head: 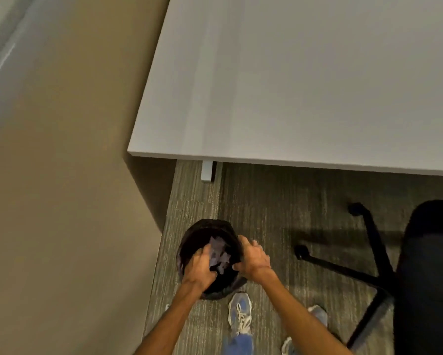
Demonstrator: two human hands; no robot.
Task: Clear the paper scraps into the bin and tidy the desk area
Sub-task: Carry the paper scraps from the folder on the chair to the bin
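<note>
left hand (198,265) inside bin (210,226), fingers curled, grip unclear. right hand (253,254) clasps bin rim. paper scraps (219,252) lie in bin. bin stands on grey carpet (266,206) beside tan wall (74,175), before pale desk (305,85); black chair (425,265) right.
</note>
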